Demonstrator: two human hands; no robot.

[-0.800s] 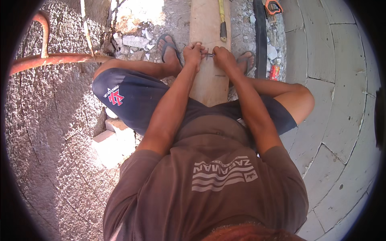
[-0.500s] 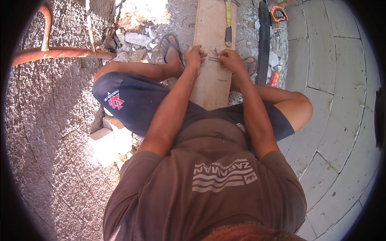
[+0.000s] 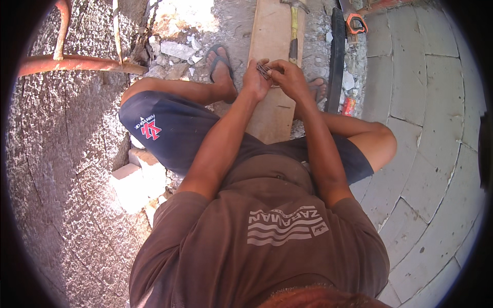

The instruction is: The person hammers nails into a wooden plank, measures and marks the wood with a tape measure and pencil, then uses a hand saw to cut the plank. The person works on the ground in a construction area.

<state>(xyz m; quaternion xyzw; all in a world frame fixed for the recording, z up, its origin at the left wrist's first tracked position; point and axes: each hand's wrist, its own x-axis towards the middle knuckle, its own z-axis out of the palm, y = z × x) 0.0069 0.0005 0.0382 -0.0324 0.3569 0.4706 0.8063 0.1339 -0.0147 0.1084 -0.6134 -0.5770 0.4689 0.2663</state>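
A small bunch of nails [image 3: 263,70] rests in my left hand [image 3: 255,83], which is turned palm up with its fingers curled about them. My right hand [image 3: 289,79] meets it from the right, thumb and fingers pinched at the nails' ends; how many it grips is hidden. Both hands are over a long wooden board [image 3: 264,120] lying between my legs. One loose nail [image 3: 283,107] lies on the board nearer to me. Beyond my right hand, a hammer [image 3: 294,31] with a yellow and black handle lies along the board.
To the right of the board runs a long black bar [image 3: 336,61]. An orange-handled saw [image 3: 356,23] and a small red packet [image 3: 349,107] lie near it, among rubble. Broken stone [image 3: 177,50] and a rusty metal frame [image 3: 82,65] are on the left. Grey planks [image 3: 431,102] cover the right side.
My right hand has lifted nails from the board and brought them to my left hand. The left hand has turned palm up beneath them, and the hands now meet.
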